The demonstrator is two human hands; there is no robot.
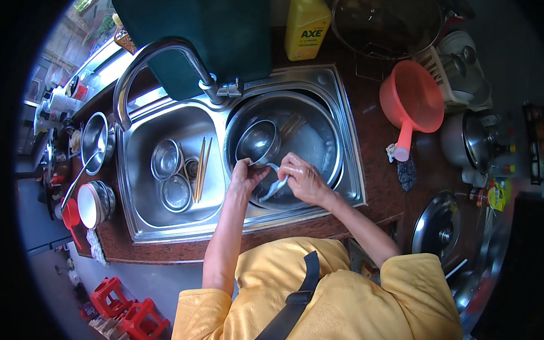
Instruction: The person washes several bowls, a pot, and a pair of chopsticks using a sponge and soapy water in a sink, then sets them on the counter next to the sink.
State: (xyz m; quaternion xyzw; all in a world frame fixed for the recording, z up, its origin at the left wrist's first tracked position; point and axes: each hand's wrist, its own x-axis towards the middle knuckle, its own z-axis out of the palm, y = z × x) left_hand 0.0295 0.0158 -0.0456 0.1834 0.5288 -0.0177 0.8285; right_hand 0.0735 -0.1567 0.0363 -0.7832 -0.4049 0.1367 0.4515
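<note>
My left hand (249,176) grips the near rim of a metal bowl (258,141), which is tilted over a large round metal basin (297,99) in the right sink bowl. A pale wet cloth (276,187) is pinched in my right hand (301,177), just right of the bowl. Cloudy water (309,146) and some wooden chopsticks (291,125) lie in the basin. In the left sink bowl (140,201) are small metal bowls (166,159) and more chopsticks (202,172).
A curved chrome faucet (143,60) arches over the left sink. Behind stand a green board (205,24) and a yellow detergent bottle (306,29). On the right counter are a pink dipper (411,96), a dark scouring pad (406,174) and a pot lid (435,227). Stacked bowls (91,205) stand left.
</note>
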